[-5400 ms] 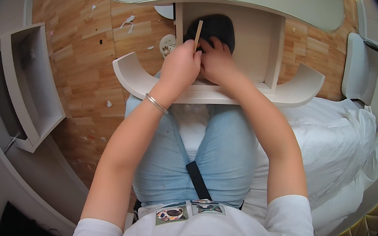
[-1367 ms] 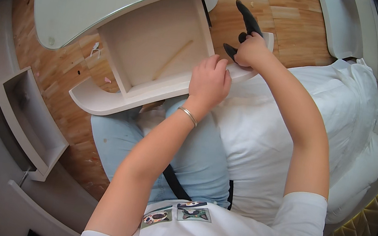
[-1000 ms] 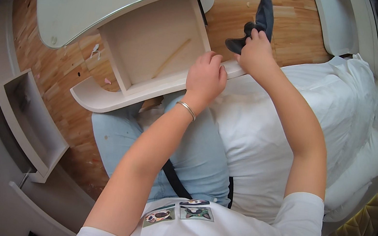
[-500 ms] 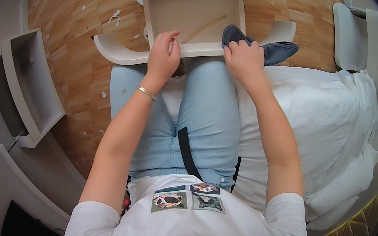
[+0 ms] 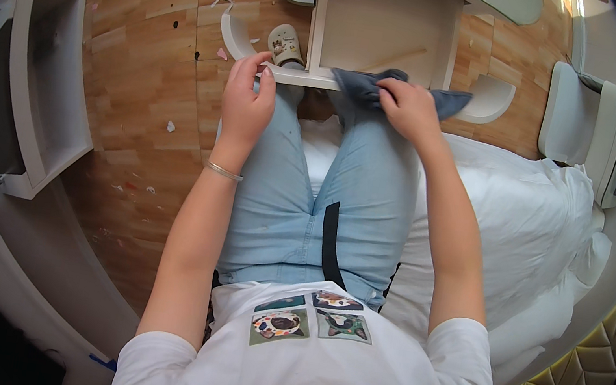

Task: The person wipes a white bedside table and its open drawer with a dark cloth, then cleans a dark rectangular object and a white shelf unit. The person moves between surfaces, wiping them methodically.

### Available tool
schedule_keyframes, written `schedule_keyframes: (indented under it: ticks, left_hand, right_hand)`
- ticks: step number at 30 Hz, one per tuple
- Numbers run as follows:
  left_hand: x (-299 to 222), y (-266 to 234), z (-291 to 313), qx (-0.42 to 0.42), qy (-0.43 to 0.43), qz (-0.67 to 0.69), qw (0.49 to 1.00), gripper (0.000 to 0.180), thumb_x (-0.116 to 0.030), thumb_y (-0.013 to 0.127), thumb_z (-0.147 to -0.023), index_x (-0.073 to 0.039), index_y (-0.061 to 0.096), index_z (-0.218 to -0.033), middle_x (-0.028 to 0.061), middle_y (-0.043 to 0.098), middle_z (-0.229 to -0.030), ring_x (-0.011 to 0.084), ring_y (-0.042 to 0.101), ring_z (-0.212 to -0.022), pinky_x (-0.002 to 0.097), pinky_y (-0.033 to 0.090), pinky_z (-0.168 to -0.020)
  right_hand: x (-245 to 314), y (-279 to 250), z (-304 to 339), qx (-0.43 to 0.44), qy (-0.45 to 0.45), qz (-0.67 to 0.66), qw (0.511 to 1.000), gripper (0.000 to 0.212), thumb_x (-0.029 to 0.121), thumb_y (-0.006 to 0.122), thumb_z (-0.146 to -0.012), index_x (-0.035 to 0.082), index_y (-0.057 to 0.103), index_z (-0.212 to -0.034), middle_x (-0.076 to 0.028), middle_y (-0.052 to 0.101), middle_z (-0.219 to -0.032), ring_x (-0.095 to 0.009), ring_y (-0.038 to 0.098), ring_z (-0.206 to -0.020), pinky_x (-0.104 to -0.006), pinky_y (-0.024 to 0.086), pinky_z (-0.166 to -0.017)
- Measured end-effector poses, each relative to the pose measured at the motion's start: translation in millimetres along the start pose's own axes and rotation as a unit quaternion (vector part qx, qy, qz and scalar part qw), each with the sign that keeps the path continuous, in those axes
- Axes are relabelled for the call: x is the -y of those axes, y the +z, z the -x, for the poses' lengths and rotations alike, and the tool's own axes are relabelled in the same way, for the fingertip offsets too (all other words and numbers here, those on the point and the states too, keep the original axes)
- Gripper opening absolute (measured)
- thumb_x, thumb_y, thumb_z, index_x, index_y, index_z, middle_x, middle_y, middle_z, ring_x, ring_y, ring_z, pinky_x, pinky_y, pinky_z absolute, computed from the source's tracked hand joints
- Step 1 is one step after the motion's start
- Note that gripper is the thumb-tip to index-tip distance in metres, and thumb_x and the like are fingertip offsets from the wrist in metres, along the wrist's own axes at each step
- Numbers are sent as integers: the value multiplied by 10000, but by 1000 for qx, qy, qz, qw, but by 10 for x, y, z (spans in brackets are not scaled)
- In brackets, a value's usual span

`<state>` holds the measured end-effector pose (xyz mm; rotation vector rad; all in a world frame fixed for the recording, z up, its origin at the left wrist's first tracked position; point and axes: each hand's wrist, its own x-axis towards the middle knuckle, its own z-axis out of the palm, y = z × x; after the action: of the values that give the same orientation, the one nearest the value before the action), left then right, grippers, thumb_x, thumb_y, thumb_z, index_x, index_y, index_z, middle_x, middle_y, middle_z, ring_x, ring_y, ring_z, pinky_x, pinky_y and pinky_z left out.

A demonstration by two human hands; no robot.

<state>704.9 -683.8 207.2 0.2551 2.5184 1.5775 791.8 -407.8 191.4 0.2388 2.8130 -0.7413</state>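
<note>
Now I seem to be wiping the drawer front [image 5: 317,81]; my right hand [image 5: 410,114] grips the grey cloth [image 5: 357,88], bunched over that edge; it lies long from left to right, one tip pointing right; my left hand [image 5: 248,104] is loosely curled, seemingly empty; next, I should press flat and rub along.

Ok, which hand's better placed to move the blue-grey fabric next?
Right, probably: the right hand grips the fabric at the drawer's front edge. The left hand, off to the fabric's left, appears to hold nothing.
</note>
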Motion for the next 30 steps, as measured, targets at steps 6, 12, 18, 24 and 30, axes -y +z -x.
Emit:
schedule_keyframes:
  ticks: [6, 12, 18, 24, 30]
  left_hand:
    - [-127, 134, -106, 10, 30, 25, 999, 243, -107, 549, -917, -8, 620, -1128, 123, 614, -1069, 241, 607, -923, 334, 506, -820]
    - [-49, 408, -91, 112, 82, -38, 990, 272, -153, 559, -924, -11, 620, -1148, 164, 615, -1177, 307, 603, -1043, 370, 499, -873]
    - [-154, 618, -190, 255, 151, -24, 955, 317, -193, 539, -915, -4, 618, -1158, 166, 628, -1211, 345, 582, -1117, 420, 443, -974]
    - [-84, 376, -337, 318, 107, -108, 936, 425, -360, 572, -918, -29, 623, -1179, 150, 651, -1143, 332, 613, -1041, 425, 467, -920]
    - [4, 547, -210, 302, 167, -350, 871, 424, -467, 609, -884, -78, 662, -1044, 108, 638, -967, 302, 625, -870, 425, 462, -775]
  right_hand:
    - [-841, -286, 307, -4, 179, 146, 973, 347, 392, 466, -943, 174, 724, -1020, -36, 697, -1083, -332, 625, -977, -506, 463, -848]
    - [-50, 48, 43, -9, 25, 187, 982, 307, 332, 475, -957, 159, 707, -1059, -48, 684, -1049, -343, 621, -949, -491, 477, -838]
    - [526, 682, -337, 14, -137, -19, 990, 222, 220, 556, -856, 137, 717, -984, -72, 695, -1020, -381, 636, -909, -458, 526, -752]
    - [631, 429, -194, -53, -82, -101, 990, 222, 194, 574, -857, 92, 707, -1003, -109, 692, -1088, -320, 619, -1067, -464, 461, -926]
    - [-114, -153, 217, -123, 131, -194, 964, 262, 210, 588, -927, 58, 705, -1105, -157, 714, -986, -272, 680, -887, -323, 516, -780]
